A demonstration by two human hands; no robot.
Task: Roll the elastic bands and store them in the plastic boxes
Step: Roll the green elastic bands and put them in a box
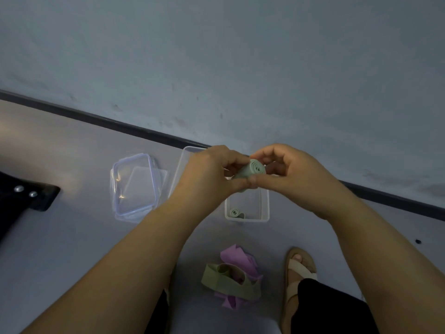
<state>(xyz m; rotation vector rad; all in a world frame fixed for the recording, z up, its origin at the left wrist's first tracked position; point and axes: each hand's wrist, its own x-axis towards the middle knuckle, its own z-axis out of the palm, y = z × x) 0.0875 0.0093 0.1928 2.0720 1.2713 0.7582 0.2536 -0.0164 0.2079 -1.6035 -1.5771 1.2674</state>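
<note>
The green elastic band (250,174) is wound into a tight roll and held in the air between both hands, in the middle of the head view. Its spiral end faces up and towards the right hand (292,175), so the roll's long axis runs slantwise from the left hand (207,175) up to the right. The left hand's fingers are curled round the lower end of the roll. The right hand pinches the spiral end, thumb below and fingertips above. Both grips look firm, and no loose tail of band shows.

Directly under the hands, on the side nearer the person, stands the open plastic box (247,219) on the floor. One small green roll (234,212) already lies in its near left corner; the rest of its bottom that shows is bare. The held roll hangs over the far part of this box, so the move to come is probably a short drop straight down. Both hands are about equally near the box. Judging by the grip, the roll could spring open if let go loosely.

A second open box (178,169) sits just left of the first, partly hidden by the left hand, and two clear lids (134,186) lie stacked further left. Near the person's feet lies a heap of unrolled bands, an olive band (228,282) over a purple band (237,257), beside a sandalled foot (299,268).
</note>
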